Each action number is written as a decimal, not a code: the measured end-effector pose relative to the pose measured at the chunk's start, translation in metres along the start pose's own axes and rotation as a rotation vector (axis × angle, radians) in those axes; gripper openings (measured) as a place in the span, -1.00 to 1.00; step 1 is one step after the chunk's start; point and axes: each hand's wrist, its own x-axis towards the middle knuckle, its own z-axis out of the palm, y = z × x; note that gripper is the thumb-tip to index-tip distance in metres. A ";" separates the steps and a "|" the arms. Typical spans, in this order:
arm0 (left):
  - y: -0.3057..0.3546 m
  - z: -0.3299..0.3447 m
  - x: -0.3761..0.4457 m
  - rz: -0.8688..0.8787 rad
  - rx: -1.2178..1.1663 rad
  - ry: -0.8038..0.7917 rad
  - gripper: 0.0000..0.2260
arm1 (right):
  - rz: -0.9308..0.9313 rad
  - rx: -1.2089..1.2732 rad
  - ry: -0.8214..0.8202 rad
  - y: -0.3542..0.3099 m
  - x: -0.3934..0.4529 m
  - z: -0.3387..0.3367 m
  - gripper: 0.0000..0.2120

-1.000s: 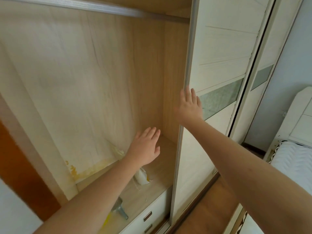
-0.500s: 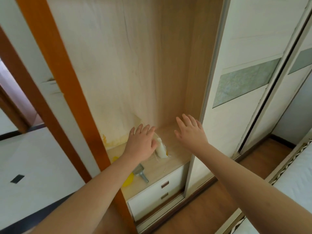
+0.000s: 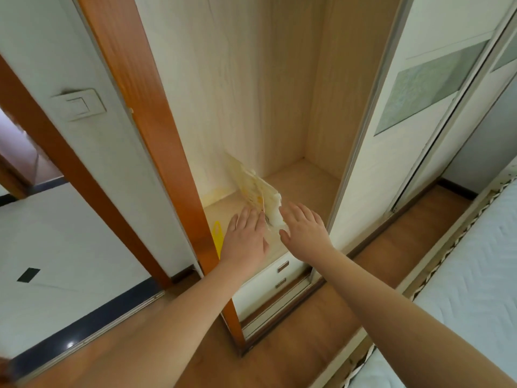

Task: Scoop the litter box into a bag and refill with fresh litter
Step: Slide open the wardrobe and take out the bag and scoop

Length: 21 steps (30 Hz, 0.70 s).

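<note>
A cream and yellow printed bag lies tilted on the wooden shelf inside the open wardrobe, leaning toward the back wall. My left hand hovers over the bag's near end with fingers straight, its fingertips at the bag's edge. My right hand reaches in from the right, fingers spread and straight, just beside the bag's torn white corner. A yellow plastic handle pokes out on the shelf left of my left hand; the rest of it is hidden. No litter box is in view.
Two white drawers sit under the shelf. The sliding wardrobe door stands to the right, an orange wooden door frame to the left. A bed with a white mattress fills the lower right. Wood floor lies below.
My view has tilted down and pulled back. My right hand left the sliding door's edge and dropped to the shelf; both hands now flank the bag.
</note>
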 end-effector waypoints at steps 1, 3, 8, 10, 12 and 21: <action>-0.002 0.002 -0.002 0.001 -0.001 -0.004 -0.43 | 0.007 -0.001 -0.003 -0.004 -0.002 0.004 -0.45; -0.007 0.005 -0.005 -0.010 -0.017 0.015 -0.44 | 0.014 -0.001 -0.017 -0.009 -0.005 0.010 -0.45; -0.022 0.011 -0.014 0.037 -0.014 0.082 -0.44 | -0.001 -0.037 -0.050 -0.020 -0.004 0.028 -0.44; -0.023 0.013 -0.016 0.063 0.011 0.076 -0.43 | -0.003 -0.034 -0.054 -0.026 -0.004 0.035 -0.45; -0.023 0.018 -0.017 0.076 0.024 0.055 -0.42 | -0.006 -0.020 -0.068 -0.032 -0.003 0.043 -0.45; -0.024 0.025 -0.012 0.039 0.052 0.017 -0.42 | -0.007 -0.070 -0.118 -0.018 0.007 0.062 -0.46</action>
